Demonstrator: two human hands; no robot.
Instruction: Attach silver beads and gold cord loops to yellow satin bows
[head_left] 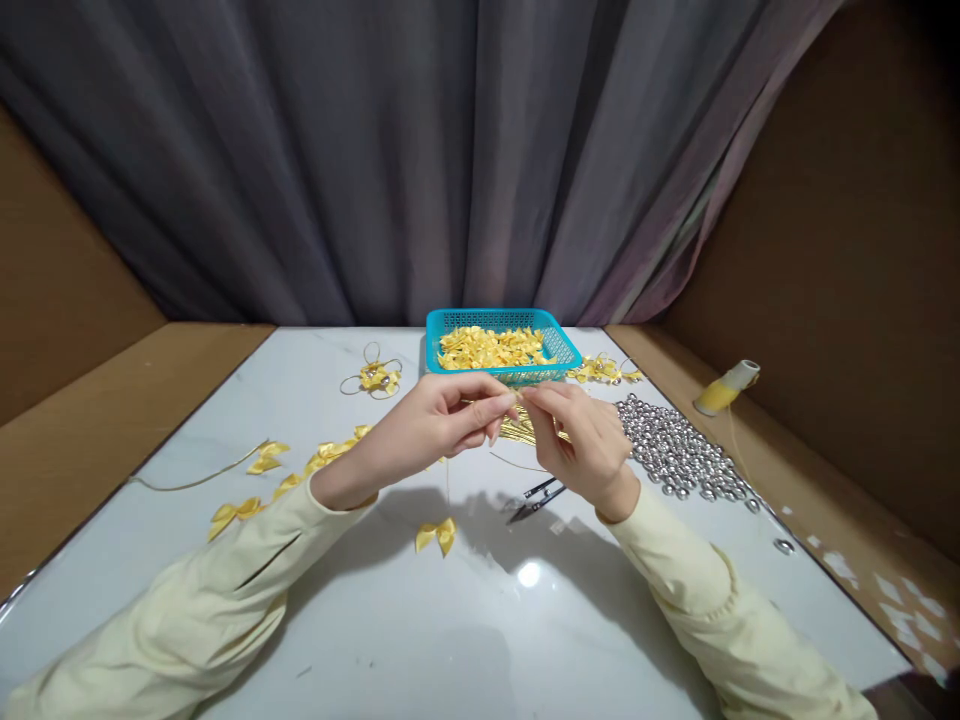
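Note:
My left hand and my right hand meet above the white table, fingertips pinched together on a thin gold thread. The thread hangs down from my left hand to a small yellow ribbon bow that dangles just above the table. Under my hands lies a bundle of gold threads. Both sleeves are pale yellow.
A teal basket of yellow bows stands behind my hands. A heap of silver bells lies to the right, with a thread spool beyond. Black snips lie below my right hand. Several loose bows are scattered at left.

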